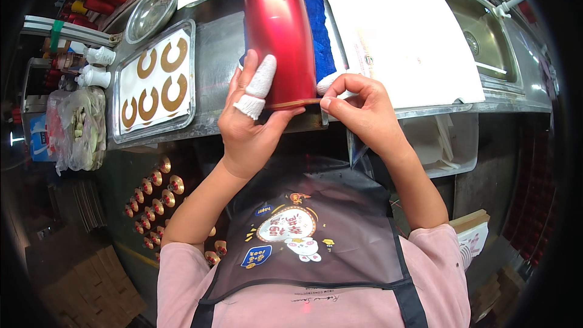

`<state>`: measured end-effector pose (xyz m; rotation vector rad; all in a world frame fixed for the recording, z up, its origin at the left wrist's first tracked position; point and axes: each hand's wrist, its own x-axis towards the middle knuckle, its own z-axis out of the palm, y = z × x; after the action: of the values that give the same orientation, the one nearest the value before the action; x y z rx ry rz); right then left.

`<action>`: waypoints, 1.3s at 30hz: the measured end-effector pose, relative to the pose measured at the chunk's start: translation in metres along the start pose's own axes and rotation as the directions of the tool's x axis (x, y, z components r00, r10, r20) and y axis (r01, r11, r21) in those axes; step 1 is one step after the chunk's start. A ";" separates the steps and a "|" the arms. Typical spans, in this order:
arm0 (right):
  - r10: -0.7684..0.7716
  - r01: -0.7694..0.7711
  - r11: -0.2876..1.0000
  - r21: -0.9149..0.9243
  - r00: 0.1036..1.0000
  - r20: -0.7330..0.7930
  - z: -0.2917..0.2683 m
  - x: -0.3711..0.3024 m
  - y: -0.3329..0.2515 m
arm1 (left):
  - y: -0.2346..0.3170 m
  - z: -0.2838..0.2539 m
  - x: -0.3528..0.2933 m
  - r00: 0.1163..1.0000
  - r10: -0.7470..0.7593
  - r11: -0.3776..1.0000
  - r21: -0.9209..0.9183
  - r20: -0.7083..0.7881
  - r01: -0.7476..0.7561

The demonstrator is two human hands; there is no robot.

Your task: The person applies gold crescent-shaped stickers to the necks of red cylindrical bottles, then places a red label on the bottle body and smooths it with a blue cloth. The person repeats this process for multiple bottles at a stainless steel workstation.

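A glossy red bottle lies on its side, its neck pointing away from me and its base toward me. My left hand grips it near the base, fingers along the left side and thumb under the edge. White finger covers wrap some left fingers. Around the base edge runs a thin gold-brown strip. Thumb and index finger of my right hand pinch the strip's right end. Another right finger, white-covered, touches the bottle's side. A blue cloth lies beneath the bottle.
At left, a metal tray holds several gold C-shaped pieces on white paper. Behind it sits a metal bowl. A white sheet covers the bench at right, beside a sink. Gold-and-red parts stand below the bench.
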<state>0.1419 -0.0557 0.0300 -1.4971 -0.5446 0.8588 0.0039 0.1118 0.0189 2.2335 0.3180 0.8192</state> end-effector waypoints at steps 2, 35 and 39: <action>0.010 -0.010 1.000 0.021 1.000 -0.004 0.002 -0.003 -0.004 | -0.005 -0.004 -0.011 0.999 -0.046 0.999 -0.023 -0.005 0.046; 0.002 -0.002 0.999 -0.048 1.000 -0.012 0.001 0.003 0.002 | 0.006 0.002 0.005 0.972 0.224 0.918 0.318 0.074 -0.236; 0.017 -0.017 0.999 -0.045 1.000 -0.003 0.002 0.002 0.000 | -0.005 -0.004 -0.012 1.000 0.017 1.000 0.013 -0.023 -0.017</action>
<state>0.1416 -0.0528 0.0298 -1.5454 -0.5525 0.8626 -0.0077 0.1126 0.0121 2.2431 0.3161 0.8547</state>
